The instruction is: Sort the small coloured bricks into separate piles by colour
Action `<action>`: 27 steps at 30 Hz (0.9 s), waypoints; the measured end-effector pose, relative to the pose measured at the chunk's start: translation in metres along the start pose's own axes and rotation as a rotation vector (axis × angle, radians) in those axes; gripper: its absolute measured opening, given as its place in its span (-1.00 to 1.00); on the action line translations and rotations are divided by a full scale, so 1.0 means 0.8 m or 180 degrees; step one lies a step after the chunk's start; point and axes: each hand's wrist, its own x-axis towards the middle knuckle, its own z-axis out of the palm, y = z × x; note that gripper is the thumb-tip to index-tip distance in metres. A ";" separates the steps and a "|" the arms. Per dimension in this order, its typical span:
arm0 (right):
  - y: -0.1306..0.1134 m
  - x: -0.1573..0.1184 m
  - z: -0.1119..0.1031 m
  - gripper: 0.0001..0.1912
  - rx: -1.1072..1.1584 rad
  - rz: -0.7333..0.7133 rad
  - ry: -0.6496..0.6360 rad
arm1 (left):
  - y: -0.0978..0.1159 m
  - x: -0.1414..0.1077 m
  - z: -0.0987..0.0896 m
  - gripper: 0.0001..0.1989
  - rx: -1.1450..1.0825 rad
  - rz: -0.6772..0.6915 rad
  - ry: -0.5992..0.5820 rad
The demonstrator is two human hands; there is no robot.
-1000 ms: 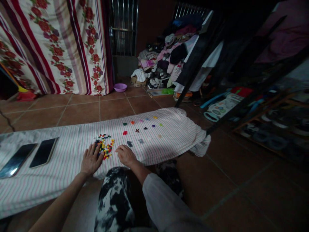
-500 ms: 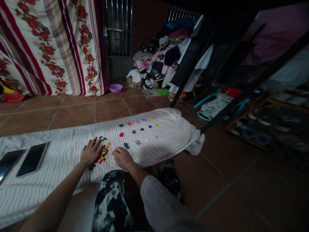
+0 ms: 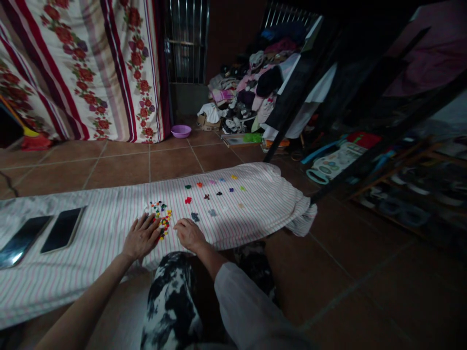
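Black phones (image 3: 62,230) lie well left of the mixed pile (image 3: 165,224), striped cloth (image 3: 98,218) stretching between; left grip (image 3: 140,238) spread over the pile's left side; right grip (image 3: 190,236) curled just right of it, any pinch I can't tell; coloured clusters (image 3: 206,197) farther right, inside the cloth's edge.

A long striped cloth (image 3: 105,218) ran from the left edge to right of centre, hiding its support. On it, two dark-screened phones (image 3: 62,230) lay at left, mixed coloured pieces (image 3: 165,224) near lower centre, and separate single-colour clusters (image 3: 219,193) to their right.
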 end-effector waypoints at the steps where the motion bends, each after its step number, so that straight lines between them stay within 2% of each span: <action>1: 0.000 0.000 0.000 -0.78 -0.0005 -0.0001 -0.0011 | 0.000 -0.005 0.000 -0.55 -0.0005 -0.0025 0.0019; 11: 0.002 -0.001 0.003 -0.78 -0.0080 -0.0010 -0.0003 | -0.006 -0.059 0.010 -0.47 -0.0099 -0.0225 0.0156; 14: 0.003 -0.001 0.003 -0.78 -0.0095 -0.0025 -0.0005 | -0.004 -0.056 0.013 -0.47 -0.0149 -0.0128 0.0133; 21: 0.003 -0.001 0.004 -0.78 -0.0130 -0.0005 -0.0002 | 0.011 -0.028 0.011 -0.48 -0.0140 -0.0108 0.0188; 27: 0.005 -0.001 0.005 -0.75 -0.0019 -0.0026 0.0018 | 0.021 -0.034 -0.002 -0.50 -0.0052 -0.0120 0.0253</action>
